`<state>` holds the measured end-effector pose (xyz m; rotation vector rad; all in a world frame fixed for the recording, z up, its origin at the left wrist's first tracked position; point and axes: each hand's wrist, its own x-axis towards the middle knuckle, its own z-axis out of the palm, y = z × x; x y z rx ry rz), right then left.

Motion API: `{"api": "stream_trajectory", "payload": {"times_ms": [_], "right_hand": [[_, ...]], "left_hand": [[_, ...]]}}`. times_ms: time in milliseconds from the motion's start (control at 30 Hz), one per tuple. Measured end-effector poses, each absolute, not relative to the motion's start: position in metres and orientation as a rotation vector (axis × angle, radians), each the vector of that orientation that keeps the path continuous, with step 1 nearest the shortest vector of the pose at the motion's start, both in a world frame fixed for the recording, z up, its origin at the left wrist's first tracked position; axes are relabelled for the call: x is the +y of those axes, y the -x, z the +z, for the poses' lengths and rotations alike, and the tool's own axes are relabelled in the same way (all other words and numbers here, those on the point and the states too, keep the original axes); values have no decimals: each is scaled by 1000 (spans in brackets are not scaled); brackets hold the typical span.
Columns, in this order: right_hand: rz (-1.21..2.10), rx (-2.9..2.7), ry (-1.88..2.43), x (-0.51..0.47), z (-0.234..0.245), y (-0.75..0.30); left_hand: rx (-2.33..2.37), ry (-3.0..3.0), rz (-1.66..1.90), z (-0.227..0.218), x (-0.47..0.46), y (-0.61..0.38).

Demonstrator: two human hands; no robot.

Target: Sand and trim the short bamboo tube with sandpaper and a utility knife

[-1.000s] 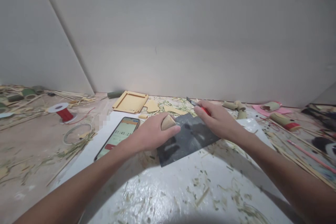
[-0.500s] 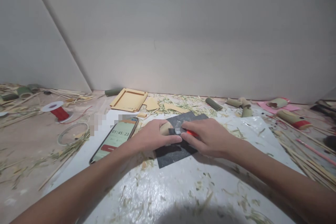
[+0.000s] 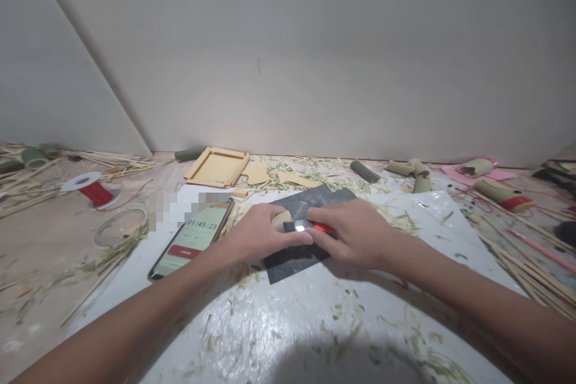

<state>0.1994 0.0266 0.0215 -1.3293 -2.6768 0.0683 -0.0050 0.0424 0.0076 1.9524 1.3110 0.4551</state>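
Observation:
My left hand point(image 3: 256, 231) is wrapped round a short pale bamboo piece point(image 3: 281, 221), its thumb stretched toward the right hand. In my right hand point(image 3: 355, 233) is a utility knife point(image 3: 324, 227) with a red handle; the fingers are closed around it. Its bright blade lies at the right end of the bamboo, close to the left thumb tip. Whether the edge is biting in cannot be made out. Beneath both hands are dark sheets point(image 3: 288, 267) that look like sandpaper, lying on a white work surface point(image 3: 252, 336) strewn with shavings.
Left of the hands lies a phone point(image 3: 191, 240) showing a timer. Farther left are a red thread spool point(image 3: 96, 192) and a tape ring point(image 3: 119, 228). A yellow tray point(image 3: 218, 168), bamboo tubes point(image 3: 364, 171) and thin sticks point(image 3: 524, 270) lie around. A wall point(image 3: 288, 72) stands behind.
The knife and my right hand have shifted slightly left, and the blade now catches the light. My left hand keeps its hold on the bamboo. The whole view has moved a little.

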Motion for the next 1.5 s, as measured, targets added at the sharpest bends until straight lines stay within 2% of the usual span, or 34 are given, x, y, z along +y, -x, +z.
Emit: {"api": "stream_trajectory", "payload": {"times_ms": [333,533,700,1033,1500], "right_hand": [[76,-2608,1370,27,22,-198],[243,-2422,1519,40,21,-203],[358,-2427,1419,41,24,-206],[207,-2706,1277,26,28,-198],[166,-2703,1267,22,29,-198]], "left_hand": [[1356,-1998,507,6,39,5],[1346,-1939,544,8,34,0],[1291,-1846,544,9,39,4],[1276,-1951,532,10,36,4],[1327,-1966,548,9,32,4]]}}
